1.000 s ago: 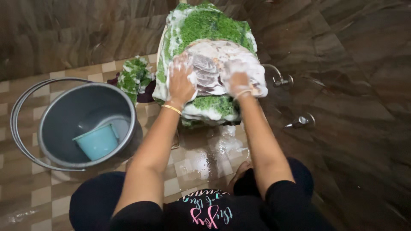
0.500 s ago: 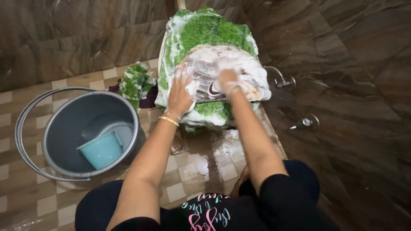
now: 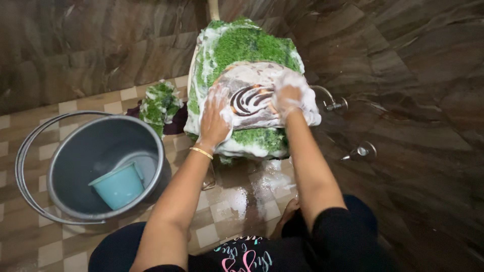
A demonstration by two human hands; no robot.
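Mid-scrub, the left hand (image 3: 214,121) presses flat and open while the right hand (image 3: 287,95) rubs, its grip hidden by suds, on a patterned cloth (image 3: 252,103) spread over a soapy green mat (image 3: 242,45) beside a grey bucket (image 3: 101,166).

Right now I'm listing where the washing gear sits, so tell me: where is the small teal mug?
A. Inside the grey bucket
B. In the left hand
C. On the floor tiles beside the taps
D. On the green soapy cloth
A: the teal mug lies inside the grey bucket, while both hands, left hand and right hand, press the patterned cloth on the green soapy cloth.
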